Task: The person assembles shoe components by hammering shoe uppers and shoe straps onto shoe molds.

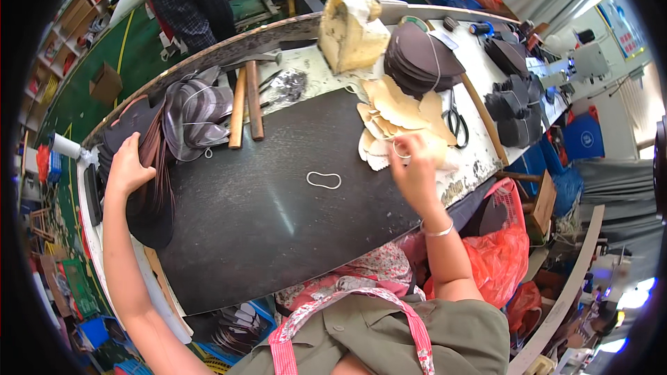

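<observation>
My left hand [130,169] rests at the outer side of a fanned stack of dark brown leather pieces [154,180] at the left end of the bench, its thumb spread away from the fingers. On the right, my right hand [417,170] has its fingers drawn together on a thin pale rubber band [399,150], only part of which shows. Just beyond it lies a loose pile of cream-coloured cut pieces [397,110]. Another pale rubber band [324,180] lies as a loop on the black mat [271,201] between my hands.
Two hammers [246,105] lie at the mat's far edge beside banded dark pieces [198,111]. Behind stand a yellowed block [351,31] and a banded dark stack [422,59]. Scissors [455,121] and a wooden stick [484,118] lie to the right. Another person [184,0] stands beyond the bench.
</observation>
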Demonstrator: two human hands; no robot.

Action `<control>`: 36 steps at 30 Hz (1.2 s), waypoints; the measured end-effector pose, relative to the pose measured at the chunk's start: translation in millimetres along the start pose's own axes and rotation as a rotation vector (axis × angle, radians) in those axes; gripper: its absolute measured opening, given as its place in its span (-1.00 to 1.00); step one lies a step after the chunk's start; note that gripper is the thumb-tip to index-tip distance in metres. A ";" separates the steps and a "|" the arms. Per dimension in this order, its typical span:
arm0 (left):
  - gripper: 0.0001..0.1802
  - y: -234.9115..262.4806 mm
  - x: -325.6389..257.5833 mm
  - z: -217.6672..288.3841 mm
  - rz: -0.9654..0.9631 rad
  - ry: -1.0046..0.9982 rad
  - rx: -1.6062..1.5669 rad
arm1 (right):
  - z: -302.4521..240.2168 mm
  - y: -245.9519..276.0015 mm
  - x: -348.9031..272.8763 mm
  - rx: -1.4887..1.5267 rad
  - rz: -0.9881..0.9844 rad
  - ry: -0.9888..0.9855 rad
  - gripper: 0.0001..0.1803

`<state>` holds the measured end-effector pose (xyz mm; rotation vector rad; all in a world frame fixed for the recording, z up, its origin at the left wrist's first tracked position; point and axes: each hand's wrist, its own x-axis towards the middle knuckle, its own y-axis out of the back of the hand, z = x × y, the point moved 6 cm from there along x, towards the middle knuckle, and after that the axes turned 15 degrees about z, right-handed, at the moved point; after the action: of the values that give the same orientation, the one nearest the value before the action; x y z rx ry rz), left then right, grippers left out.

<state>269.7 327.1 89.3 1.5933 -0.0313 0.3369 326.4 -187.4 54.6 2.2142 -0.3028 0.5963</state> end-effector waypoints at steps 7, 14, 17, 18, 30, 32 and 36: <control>-0.64 -25.9 11.3 0.5 0.202 0.057 0.344 | 55.7 -42.4 45.0 -0.387 -0.032 0.215 -0.85; -0.41 44.9 -58.5 35.1 0.434 0.127 0.216 | 29.4 23.0 46.8 -0.122 0.575 0.462 -0.78; -0.41 32.4 -114.5 121.4 0.440 0.007 0.161 | 9.0 44.1 27.1 0.372 0.702 0.251 -0.77; -0.47 15.8 -126.3 146.4 0.380 -0.070 0.286 | 19.3 32.6 14.7 0.741 0.729 -0.070 -0.78; -0.88 -4.8 -182.3 231.7 0.523 -0.336 -0.275 | -4.7 47.7 -113.0 1.221 0.211 -0.662 -0.85; -0.75 -2.7 -177.6 244.1 0.580 -0.309 -0.254 | -6.5 52.4 -122.8 1.243 0.204 -0.729 -0.82; -0.47 -24.5 -155.0 206.3 0.473 -0.031 -0.147 | 1.6 64.6 -128.3 1.318 0.214 -0.820 -0.64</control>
<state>167.6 97.2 26.7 1.4327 -0.4519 0.6609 190.7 -227.9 30.1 3.6842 -0.7017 -0.1833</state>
